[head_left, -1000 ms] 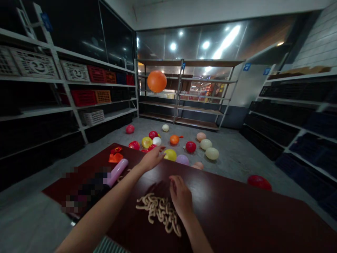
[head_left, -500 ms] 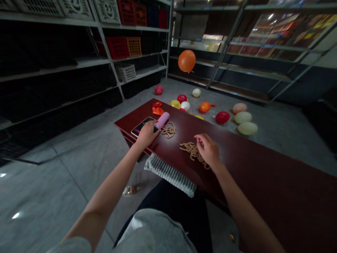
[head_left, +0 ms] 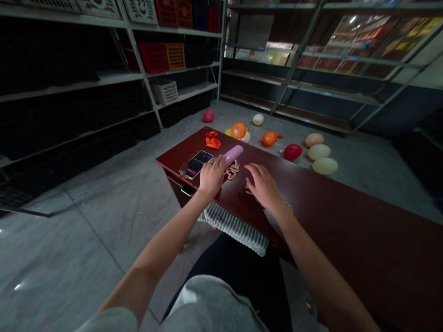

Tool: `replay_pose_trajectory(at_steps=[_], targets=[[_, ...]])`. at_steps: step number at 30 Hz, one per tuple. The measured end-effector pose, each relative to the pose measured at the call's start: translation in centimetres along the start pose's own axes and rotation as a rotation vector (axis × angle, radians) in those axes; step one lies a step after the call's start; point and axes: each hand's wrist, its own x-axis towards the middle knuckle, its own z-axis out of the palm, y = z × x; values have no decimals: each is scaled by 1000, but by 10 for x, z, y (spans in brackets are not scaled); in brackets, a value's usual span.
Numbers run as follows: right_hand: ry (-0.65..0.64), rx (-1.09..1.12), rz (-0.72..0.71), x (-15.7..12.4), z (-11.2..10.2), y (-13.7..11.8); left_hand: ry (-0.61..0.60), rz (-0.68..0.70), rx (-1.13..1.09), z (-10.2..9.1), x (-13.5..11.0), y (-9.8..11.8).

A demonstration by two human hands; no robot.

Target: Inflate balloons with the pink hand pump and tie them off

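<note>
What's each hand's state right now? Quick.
Left hand: closed on the near end of the glossy lilac cylinder.
Right hand: open, fingers bent, near tan curled strips; nothing visibly held.

Dim overall; the brightest light glows behind the grey metal shelving (head_left: pixel 289 82) at upper right. Deep shadow fills the pale metal shelves (head_left: pixel 137 57) at left. Glare spots dot the grey concrete floor (head_left: pixel 86 258). Wide-angle stretching distorts the edges; coarse pixels mask one corner of the black-screened phone (head_left: pixel 200 160).
</note>
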Motion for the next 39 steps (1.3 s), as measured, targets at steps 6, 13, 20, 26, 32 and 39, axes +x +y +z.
replay_pose_trajectory(at_steps=[6,13,20,26,32,39], targets=[[73,-134,-5,23,5,-2,111,480,-59,-24,-8,11],[173,-222,192,22,26,11,103,453,-78,-26,26,-38],[330,-105,446,17,37,21,6,-134,-192,-1,90,-114],[302,14,631,16,34,14,-323,-153,-200,51,129,-127],[277,59,648,15,31,15,-360,-282,-249,80,139,-112],[291,282,813,19,20,12,-229,-481,-602,71,144,-72]])
